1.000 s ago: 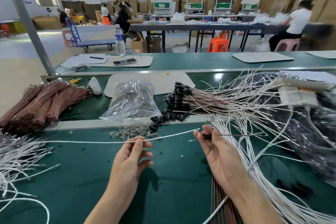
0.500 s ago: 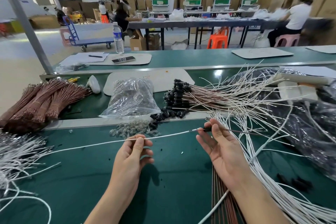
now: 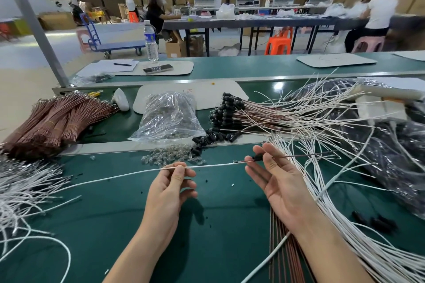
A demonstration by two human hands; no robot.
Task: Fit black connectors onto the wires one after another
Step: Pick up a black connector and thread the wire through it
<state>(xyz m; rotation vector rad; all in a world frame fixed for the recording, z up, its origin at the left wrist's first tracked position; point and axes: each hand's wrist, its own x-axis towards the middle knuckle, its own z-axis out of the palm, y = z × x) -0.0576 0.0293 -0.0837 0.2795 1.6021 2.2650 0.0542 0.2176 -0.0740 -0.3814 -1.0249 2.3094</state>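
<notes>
My left hand (image 3: 169, 187) pinches a long white wire (image 3: 119, 176) between thumb and forefinger, over the green bench. The wire's metal tip (image 3: 236, 161) points right, just short of a black connector (image 3: 257, 157). My right hand (image 3: 279, 182) pinches that connector at its fingertips, palm up; a thin brown wire (image 3: 305, 155) trails from it to the right. A pile of loose black connectors (image 3: 207, 139) lies just behind. Wires with black connectors fitted (image 3: 226, 111) lie further back.
Loose white wires spread at the right (image 3: 345, 225) and left (image 3: 20, 190). Brown wire bundles (image 3: 53, 119) lie back left. A clear bag of small parts (image 3: 169, 117) and loose clear parts (image 3: 170, 156) sit in the middle. Black plastic bags (image 3: 395, 145) lie at right.
The white wire's tip has moved right, closing on the connector in my right hand. My right hand has lifted slightly toward the loose connectors.
</notes>
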